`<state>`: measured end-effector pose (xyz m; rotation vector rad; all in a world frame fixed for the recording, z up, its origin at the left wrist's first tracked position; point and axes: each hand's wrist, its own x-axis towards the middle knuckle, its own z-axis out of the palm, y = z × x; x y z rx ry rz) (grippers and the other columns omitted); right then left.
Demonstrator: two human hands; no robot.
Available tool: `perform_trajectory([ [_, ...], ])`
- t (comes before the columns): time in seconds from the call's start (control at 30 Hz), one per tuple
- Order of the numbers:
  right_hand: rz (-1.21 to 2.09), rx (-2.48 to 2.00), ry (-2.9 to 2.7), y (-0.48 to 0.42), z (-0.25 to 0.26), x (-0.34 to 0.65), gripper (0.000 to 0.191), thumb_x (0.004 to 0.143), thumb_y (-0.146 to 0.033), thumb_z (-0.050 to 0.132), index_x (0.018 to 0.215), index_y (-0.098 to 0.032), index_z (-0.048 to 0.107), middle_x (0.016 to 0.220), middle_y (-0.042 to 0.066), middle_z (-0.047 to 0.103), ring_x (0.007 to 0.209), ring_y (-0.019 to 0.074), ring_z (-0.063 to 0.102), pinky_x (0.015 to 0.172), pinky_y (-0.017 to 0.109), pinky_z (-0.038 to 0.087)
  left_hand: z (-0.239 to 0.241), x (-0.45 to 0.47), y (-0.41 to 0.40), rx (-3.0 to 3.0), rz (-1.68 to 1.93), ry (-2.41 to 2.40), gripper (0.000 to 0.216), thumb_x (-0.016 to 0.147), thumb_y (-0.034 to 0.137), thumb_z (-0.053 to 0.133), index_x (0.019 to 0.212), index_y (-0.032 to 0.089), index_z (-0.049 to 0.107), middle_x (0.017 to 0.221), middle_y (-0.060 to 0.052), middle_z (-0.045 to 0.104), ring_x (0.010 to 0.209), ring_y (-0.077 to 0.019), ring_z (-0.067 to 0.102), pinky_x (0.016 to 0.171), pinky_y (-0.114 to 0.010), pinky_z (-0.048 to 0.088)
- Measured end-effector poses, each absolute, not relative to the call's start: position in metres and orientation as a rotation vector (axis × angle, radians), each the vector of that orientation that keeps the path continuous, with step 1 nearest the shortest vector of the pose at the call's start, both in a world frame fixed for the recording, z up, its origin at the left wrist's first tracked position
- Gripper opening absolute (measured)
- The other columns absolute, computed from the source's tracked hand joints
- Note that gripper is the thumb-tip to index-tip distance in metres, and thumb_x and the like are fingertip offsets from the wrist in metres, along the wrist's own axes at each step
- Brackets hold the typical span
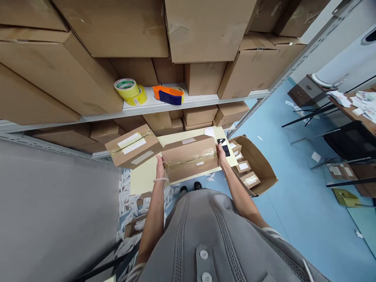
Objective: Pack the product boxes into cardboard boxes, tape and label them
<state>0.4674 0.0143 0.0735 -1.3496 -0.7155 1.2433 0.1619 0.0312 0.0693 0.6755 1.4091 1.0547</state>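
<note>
A taped cardboard box (190,158) lies on a pale yellow table (141,178) in front of me. My left hand (160,163) grips its left end and my right hand (221,152) grips its right end, fingers closed against the sides. A second taped box with white labels (133,146) rests at the table's left, touching the first. A small black device (225,148) lies on the table just beyond my right hand.
Metal shelving behind the table holds large cartons, yellow tape rolls (129,89) and an orange tape dispenser (170,95). An open carton (258,164) of small labelled boxes stands on the blue floor at right. Paper strips litter the floor at left. Desks and chairs stand far right.
</note>
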Motion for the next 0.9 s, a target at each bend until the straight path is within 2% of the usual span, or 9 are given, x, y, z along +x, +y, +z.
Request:
perform_trajectory([
  [0.13, 1.187, -1.336, -0.717, 0.016, 0.079, 0.472, 0.079, 0.082, -0.08, 0.028, 0.119, -0.022, 0.065, 0.111, 0.007, 0.072, 0.11, 0.0277, 0.063, 0.093, 0.039, 0.049, 0.07, 0.159, 0.034, 0.596, 1.237, 1.359, 0.067, 0.092, 0.068, 0.025, 0.099, 0.017, 0.067, 0.111, -0.01, 0.071, 0.106, -0.0194, 0.067, 0.083, -0.027, 0.054],
  [0.3, 1.218, -1.395, -0.695, 0.009, 0.057, 0.463, 0.078, 0.079, -0.081, 0.032, 0.116, -0.022, 0.066, 0.107, 0.006, 0.072, 0.107, 0.0271, 0.064, 0.09, 0.038, 0.05, 0.049, 0.157, 0.027, 0.601, 1.177, 1.418, 0.067, 0.086, 0.074, 0.033, 0.098, 0.016, 0.064, 0.107, -0.012, 0.071, 0.101, -0.0216, 0.068, 0.078, -0.03, 0.054],
  [0.4, 1.245, -1.423, -0.646, -0.002, 0.037, 0.456, 0.075, 0.077, -0.081, 0.038, 0.114, -0.022, 0.066, 0.105, 0.006, 0.073, 0.106, 0.0276, 0.065, 0.089, 0.038, 0.051, 0.031, 0.159, 0.013, 0.682, 1.167, 1.545, 0.067, 0.084, 0.075, 0.033, 0.098, 0.016, 0.063, 0.104, -0.011, 0.07, 0.102, -0.0218, 0.066, 0.083, -0.033, 0.053],
  [0.6, 1.276, -1.506, -0.605, -0.023, 0.01, 0.456, 0.071, 0.075, -0.079, 0.042, 0.108, -0.021, 0.066, 0.103, 0.006, 0.073, 0.101, 0.0275, 0.066, 0.088, 0.04, 0.052, 0.009, 0.156, -0.006, 0.748, 1.107, 1.717, 0.052, 0.089, 0.063, 0.039, 0.094, 0.016, 0.062, 0.111, -0.012, 0.066, 0.115, -0.023, 0.057, 0.097, -0.034, 0.047],
  [0.7, 1.272, -1.577, -0.595, -0.017, 0.01, 0.46, 0.069, 0.078, -0.078, 0.039, 0.107, -0.021, 0.066, 0.104, 0.007, 0.072, 0.101, 0.0269, 0.066, 0.09, 0.041, 0.051, 0.007, 0.15, 0.002, 0.712, 1.068, 1.715, 0.057, 0.091, 0.065, 0.032, 0.098, 0.016, 0.06, 0.111, -0.013, 0.066, 0.11, -0.0209, 0.061, 0.093, -0.033, 0.05],
  [0.8, 1.277, -1.61, -0.623, -0.002, 0.015, 0.46, 0.066, 0.082, -0.076, 0.038, 0.106, -0.022, 0.067, 0.102, 0.007, 0.073, 0.104, 0.0268, 0.065, 0.094, 0.041, 0.05, 0.011, 0.143, 0.016, 0.612, 0.959, 1.686, 0.066, 0.092, 0.069, 0.02, 0.112, 0.017, 0.056, 0.119, -0.015, 0.064, 0.106, -0.019, 0.065, 0.087, -0.031, 0.053],
  [0.9, 1.353, -1.611, -0.632, 0.013, 0.021, 0.458, 0.066, 0.085, -0.074, 0.035, 0.107, -0.021, 0.068, 0.1, 0.007, 0.073, 0.106, 0.0267, 0.065, 0.097, 0.042, 0.048, 0.019, 0.138, 0.028, 0.544, 0.782, 1.669, 0.076, 0.089, 0.073, 0.013, 0.12, 0.018, 0.054, 0.124, -0.017, 0.063, 0.106, -0.0204, 0.066, 0.085, -0.031, 0.054],
])
